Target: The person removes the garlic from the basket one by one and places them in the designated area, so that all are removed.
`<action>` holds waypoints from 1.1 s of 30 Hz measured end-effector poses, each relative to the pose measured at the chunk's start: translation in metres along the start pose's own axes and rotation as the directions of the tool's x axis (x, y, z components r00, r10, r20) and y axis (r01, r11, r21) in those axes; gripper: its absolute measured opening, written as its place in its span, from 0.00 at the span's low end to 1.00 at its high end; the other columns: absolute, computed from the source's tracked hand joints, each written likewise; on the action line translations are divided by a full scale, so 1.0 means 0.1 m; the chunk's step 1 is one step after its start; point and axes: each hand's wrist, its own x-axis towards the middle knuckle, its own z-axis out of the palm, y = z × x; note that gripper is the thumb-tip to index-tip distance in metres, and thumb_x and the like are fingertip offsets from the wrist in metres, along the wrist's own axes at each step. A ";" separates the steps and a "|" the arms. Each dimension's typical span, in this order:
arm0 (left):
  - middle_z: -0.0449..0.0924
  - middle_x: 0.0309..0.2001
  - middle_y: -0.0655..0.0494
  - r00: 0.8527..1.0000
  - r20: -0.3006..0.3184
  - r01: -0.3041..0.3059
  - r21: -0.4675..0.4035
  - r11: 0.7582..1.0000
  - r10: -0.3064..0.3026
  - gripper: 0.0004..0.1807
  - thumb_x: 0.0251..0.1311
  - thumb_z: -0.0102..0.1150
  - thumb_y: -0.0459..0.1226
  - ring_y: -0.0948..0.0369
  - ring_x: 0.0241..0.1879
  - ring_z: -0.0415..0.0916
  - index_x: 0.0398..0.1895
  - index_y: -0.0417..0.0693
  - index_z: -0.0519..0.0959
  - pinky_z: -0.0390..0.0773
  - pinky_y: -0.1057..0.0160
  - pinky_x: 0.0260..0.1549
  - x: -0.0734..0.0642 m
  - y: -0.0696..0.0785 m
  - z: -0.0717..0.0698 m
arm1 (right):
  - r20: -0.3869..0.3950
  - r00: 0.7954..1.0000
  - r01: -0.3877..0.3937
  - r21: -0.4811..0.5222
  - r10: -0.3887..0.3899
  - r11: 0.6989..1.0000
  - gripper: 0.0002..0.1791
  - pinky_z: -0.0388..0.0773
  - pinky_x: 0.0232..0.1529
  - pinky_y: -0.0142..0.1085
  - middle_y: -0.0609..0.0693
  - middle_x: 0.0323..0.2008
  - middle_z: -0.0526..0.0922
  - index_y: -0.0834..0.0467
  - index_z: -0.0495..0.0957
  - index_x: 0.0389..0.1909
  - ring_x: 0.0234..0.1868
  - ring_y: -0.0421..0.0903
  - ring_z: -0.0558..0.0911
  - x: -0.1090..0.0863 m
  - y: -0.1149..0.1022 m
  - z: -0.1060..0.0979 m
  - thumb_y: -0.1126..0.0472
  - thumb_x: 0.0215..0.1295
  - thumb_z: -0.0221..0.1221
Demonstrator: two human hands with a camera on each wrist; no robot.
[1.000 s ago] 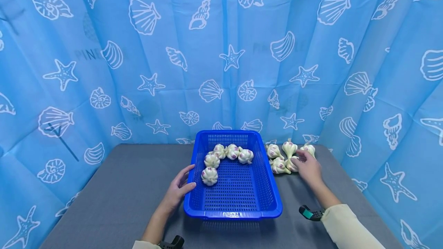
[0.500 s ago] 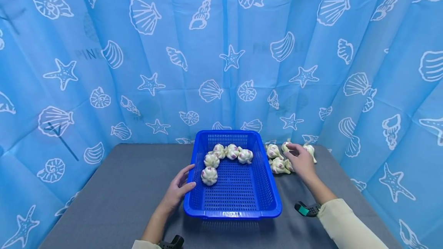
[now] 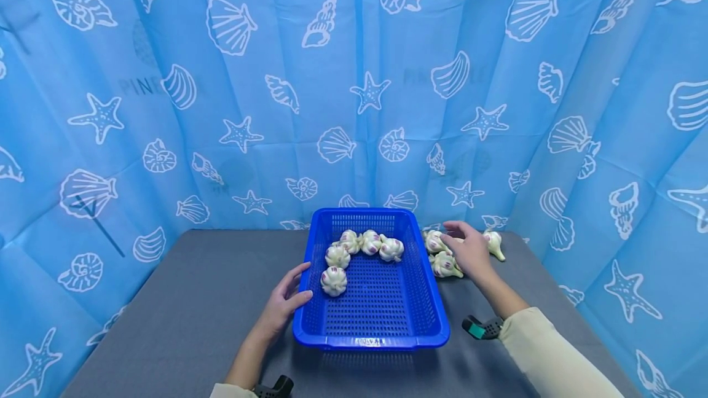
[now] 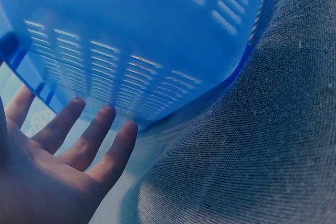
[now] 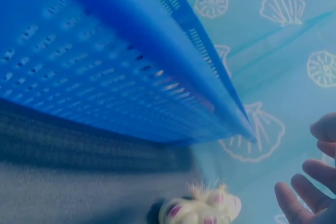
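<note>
A blue perforated plastic basket [image 3: 381,339] stands on the table with several garlic bulbs [image 3: 334,281] inside, along its left and far parts. My left hand [image 3: 284,303] holds the left rim, thumb at the edge; in the left wrist view its fingers [image 4: 107,124] spread against the outer wall. My right hand [image 3: 470,253] hovers right of the basket over a loose group of garlic bulbs [image 3: 444,265], partly covering them. Its fingers [image 5: 312,195] are slightly bent and apart in the right wrist view, nothing visible between them. A garlic bulb [image 5: 202,211] lies below them there.
The table [image 3: 182,306] has a grey cloth cover. A blue curtain [image 3: 354,78] with white shell prints hangs behind and at both sides. One garlic bulb [image 3: 494,243] lies farther right, beyond the right hand. Black wrist cameras [image 3: 483,327] are worn on both wrists.
My right hand has moved left over the garlic group, toward the basket, uncovering the rightmost bulb and covering others. The left hand and the basket have stayed put.
</note>
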 end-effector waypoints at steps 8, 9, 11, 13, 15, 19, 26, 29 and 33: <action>0.60 0.69 0.37 1.000 -0.001 -0.002 -0.002 1.000 0.002 0.31 0.65 0.57 0.40 0.35 0.64 0.63 0.71 0.58 0.64 0.70 0.36 0.53 0.00 0.01 0.00 | 0.035 0.999 0.012 -0.006 -0.012 1.000 0.17 0.72 0.51 0.53 0.65 0.51 0.80 0.66 0.76 0.55 0.54 0.60 0.78 0.06 -0.13 0.08 0.62 0.68 0.58; 0.60 0.69 0.37 1.000 0.001 -0.002 -0.001 1.000 0.002 0.31 0.65 0.57 0.40 0.35 0.64 0.63 0.71 0.57 0.64 0.70 0.36 0.53 0.00 0.01 0.00 | 0.035 0.999 0.019 -0.008 -0.019 1.000 0.18 0.72 0.52 0.53 0.65 0.51 0.80 0.66 0.76 0.55 0.54 0.60 0.78 0.07 -0.15 0.09 0.62 0.68 0.59; 0.59 0.69 0.36 1.000 0.009 -0.011 0.011 1.000 0.011 0.31 0.65 0.56 0.40 0.35 0.64 0.63 0.72 0.55 0.63 0.70 0.36 0.52 0.00 0.01 0.00 | 0.044 0.999 0.031 -0.015 -0.030 0.999 0.18 0.74 0.51 0.53 0.64 0.52 0.80 0.65 0.76 0.55 0.53 0.60 0.78 0.08 -0.19 0.11 0.61 0.68 0.59; 0.59 0.69 0.34 1.000 0.016 -0.016 0.014 1.000 0.016 0.31 0.65 0.56 0.39 0.35 0.63 0.63 0.72 0.54 0.63 0.71 0.36 0.52 0.00 0.02 0.00 | 0.049 0.998 0.036 -0.009 -0.036 0.999 0.18 0.77 0.48 0.51 0.64 0.52 0.80 0.65 0.76 0.55 0.53 0.60 0.79 0.09 -0.23 0.13 0.61 0.67 0.59; 0.59 0.69 0.35 1.000 0.013 -0.011 0.003 1.000 0.011 0.31 0.65 0.56 0.39 0.35 0.63 0.63 0.71 0.54 0.63 0.71 0.37 0.52 0.01 0.02 0.00 | 0.057 0.998 0.037 0.010 -0.038 0.999 0.18 0.79 0.44 0.49 0.65 0.52 0.80 0.65 0.76 0.55 0.53 0.60 0.79 0.10 -0.26 0.16 0.62 0.68 0.59; 0.60 0.69 0.36 1.000 0.003 -0.001 -0.011 1.000 0.001 0.31 0.64 0.57 0.39 0.36 0.64 0.63 0.71 0.56 0.64 0.71 0.37 0.53 0.00 0.03 0.00 | 0.063 0.997 0.031 0.035 -0.034 0.999 0.17 0.80 0.45 0.49 0.65 0.51 0.80 0.66 0.76 0.54 0.53 0.60 0.79 0.13 -0.31 0.22 0.63 0.68 0.58; 0.59 0.69 0.36 1.000 0.005 -0.006 -0.018 1.000 0.006 0.30 0.64 0.56 0.37 0.36 0.64 0.62 0.71 0.54 0.65 0.70 0.36 0.54 -0.01 0.05 0.00 | 0.118 0.993 -0.004 0.073 -0.004 0.997 0.20 0.79 0.48 0.49 0.66 0.56 0.77 0.67 0.73 0.58 0.56 0.62 0.76 0.18 -0.38 0.30 0.63 0.68 0.58; 0.60 0.69 0.36 1.000 0.001 -0.006 -0.015 1.000 0.006 0.30 0.64 0.57 0.37 0.36 0.64 0.62 0.70 0.54 0.65 0.70 0.37 0.54 -0.01 0.05 0.00 | 0.157 0.987 -0.036 0.093 0.021 0.995 0.20 0.80 0.46 0.47 0.66 0.58 0.75 0.66 0.72 0.59 0.56 0.61 0.76 0.20 -0.40 0.33 0.63 0.69 0.57; 0.60 0.69 0.36 1.000 -0.005 -0.003 -0.005 1.000 0.003 0.30 0.64 0.57 0.38 0.36 0.64 0.63 0.70 0.56 0.65 0.70 0.37 0.53 0.00 0.03 0.00 | 0.189 0.981 -0.060 0.111 0.039 0.992 0.21 0.80 0.46 0.47 0.65 0.58 0.75 0.64 0.72 0.60 0.57 0.61 0.75 0.23 -0.44 0.38 0.62 0.69 0.58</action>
